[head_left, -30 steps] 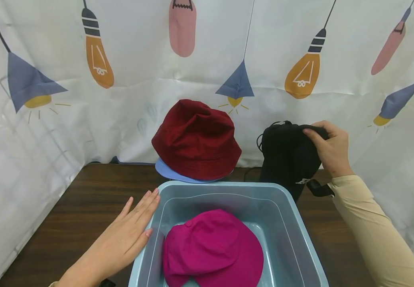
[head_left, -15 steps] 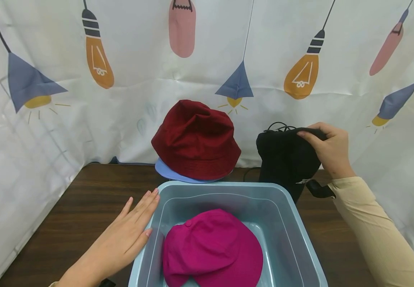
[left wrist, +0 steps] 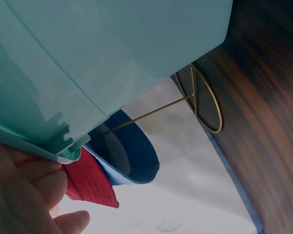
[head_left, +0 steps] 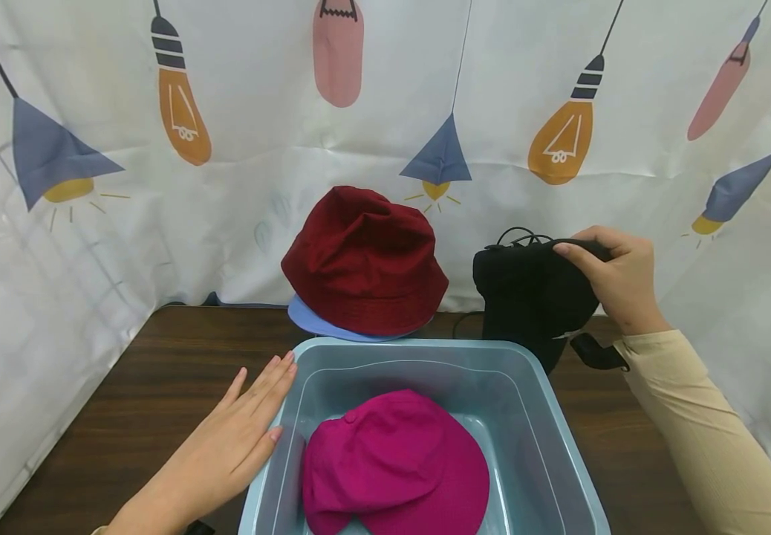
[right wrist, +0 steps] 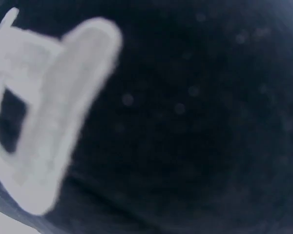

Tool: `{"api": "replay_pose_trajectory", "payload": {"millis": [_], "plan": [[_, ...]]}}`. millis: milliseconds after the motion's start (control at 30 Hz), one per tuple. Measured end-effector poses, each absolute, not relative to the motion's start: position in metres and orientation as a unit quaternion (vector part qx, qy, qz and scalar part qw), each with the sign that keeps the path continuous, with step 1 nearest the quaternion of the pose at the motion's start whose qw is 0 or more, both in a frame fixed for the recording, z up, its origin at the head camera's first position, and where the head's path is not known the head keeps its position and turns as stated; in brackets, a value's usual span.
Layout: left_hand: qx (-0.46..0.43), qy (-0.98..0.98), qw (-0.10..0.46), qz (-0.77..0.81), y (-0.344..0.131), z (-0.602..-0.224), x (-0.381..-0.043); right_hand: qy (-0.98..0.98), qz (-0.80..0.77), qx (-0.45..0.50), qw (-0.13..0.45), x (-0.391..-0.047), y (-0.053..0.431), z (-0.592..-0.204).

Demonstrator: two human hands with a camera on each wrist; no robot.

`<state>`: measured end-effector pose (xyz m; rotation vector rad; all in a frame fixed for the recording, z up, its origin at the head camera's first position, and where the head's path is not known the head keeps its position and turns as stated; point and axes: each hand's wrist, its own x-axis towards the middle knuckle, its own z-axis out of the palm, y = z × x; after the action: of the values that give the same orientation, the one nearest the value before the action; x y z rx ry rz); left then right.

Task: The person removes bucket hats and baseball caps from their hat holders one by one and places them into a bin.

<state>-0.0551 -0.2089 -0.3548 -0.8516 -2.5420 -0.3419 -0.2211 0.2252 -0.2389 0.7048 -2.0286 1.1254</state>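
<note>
My right hand (head_left: 619, 275) pinches the upper right edge of a black hat (head_left: 526, 286), thumb in front. Thin black loops stick up behind the hat's top. White embroidery (right wrist: 63, 107) on its black fabric fills the right wrist view's left side, blurred. My left hand (head_left: 225, 446) rests with straight fingers against the left rim of a light blue plastic bin (head_left: 419, 344). Inside the bin lies a magenta cap (head_left: 392, 461). Behind it, a dark red bucket hat (head_left: 365, 260) sits over a blue hat (head_left: 319, 321), mostly hidden.
A gold wire stand (left wrist: 205, 97) holds the blue and red hats in the left wrist view. Dark wood tabletop (head_left: 158, 386) surrounds the bin. A white curtain (head_left: 258, 89) printed with lamps hangs close behind the hats and along both sides.
The black hat's upper part has shifted slightly left and flattened out, and its loops now stand above the top edge. My right hand keeps its pinch; the left hand has not visibly moved.
</note>
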Motion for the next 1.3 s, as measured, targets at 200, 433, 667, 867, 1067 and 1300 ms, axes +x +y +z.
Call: {"api": "replay_pose_trajectory", "payload": {"millis": [200, 433, 667, 867, 1067, 1300], "plan": [[-0.306, -0.92, 0.213, -0.121, -0.208, -0.355, -0.055, -0.778, 0.438, 0.277, 0.356, -0.217, 0.224, -0.237], [-0.301, -0.923, 0.207, -0.121, -0.209, -0.354, -0.054, -0.77, 0.451, 0.275, 0.358, -0.213, 0.223, -0.232], [-0.3, -0.924, 0.203, -0.121, -0.21, -0.354, -0.054, -0.765, 0.46, 0.258, 0.369, -0.208, 0.226, -0.224], [-0.3, -0.925, 0.201, -0.119, -0.209, -0.354, -0.055, -0.743, 0.484, 0.243, 0.394, -0.204, 0.231, -0.21], [-0.301, -0.925, 0.202, -0.117, -0.21, -0.353, -0.055, -0.728, 0.482, 0.254, 0.416, -0.204, 0.235, -0.205], [-0.306, -0.922, 0.207, -0.12, -0.21, -0.354, -0.055, -0.716, 0.46, 0.251, 0.463, -0.202, 0.239, -0.199]]}}
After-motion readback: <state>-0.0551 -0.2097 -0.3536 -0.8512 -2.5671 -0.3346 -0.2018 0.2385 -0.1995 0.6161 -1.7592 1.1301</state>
